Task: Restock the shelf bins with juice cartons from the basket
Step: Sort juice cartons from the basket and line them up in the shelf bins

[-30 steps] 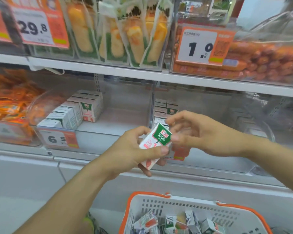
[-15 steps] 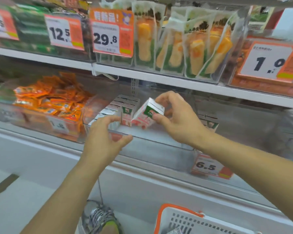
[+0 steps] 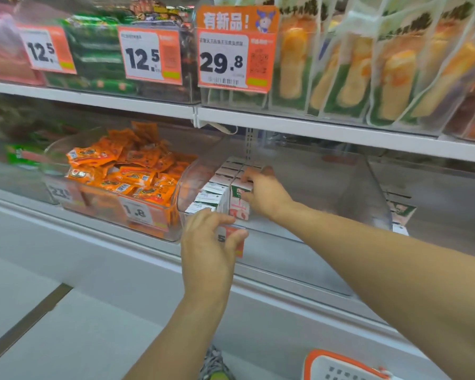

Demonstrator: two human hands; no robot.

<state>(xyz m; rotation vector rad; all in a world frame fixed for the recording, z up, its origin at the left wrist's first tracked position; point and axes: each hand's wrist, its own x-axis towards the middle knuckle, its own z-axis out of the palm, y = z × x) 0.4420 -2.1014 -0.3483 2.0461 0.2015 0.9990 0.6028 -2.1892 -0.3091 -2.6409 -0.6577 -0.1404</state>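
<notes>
A small white juice carton (image 3: 239, 204) with a green label stands upright inside the clear shelf bin (image 3: 348, 193), at the front of the right-hand row of cartons (image 3: 213, 192). My right hand (image 3: 263, 192) reaches into the bin and grips this carton from the right side. My left hand (image 3: 207, 244) holds the bin's front lip over its price tag, thumb on the right. Only the corner of the white basket with an orange rim (image 3: 337, 366) shows at the bottom right; its cartons are out of view.
A bin of orange snack packets (image 3: 126, 171) stands left of the carton bin. Another carton bin (image 3: 401, 212) lies to the right. The upper shelf (image 3: 313, 127) overhangs with bagged goods and price tags. My shoe (image 3: 215, 366) shows on the floor below.
My right hand carried the carton from mid-air down into the bin and set it against the row. My left hand rose to grip the bin's front edge. The view shifted left.
</notes>
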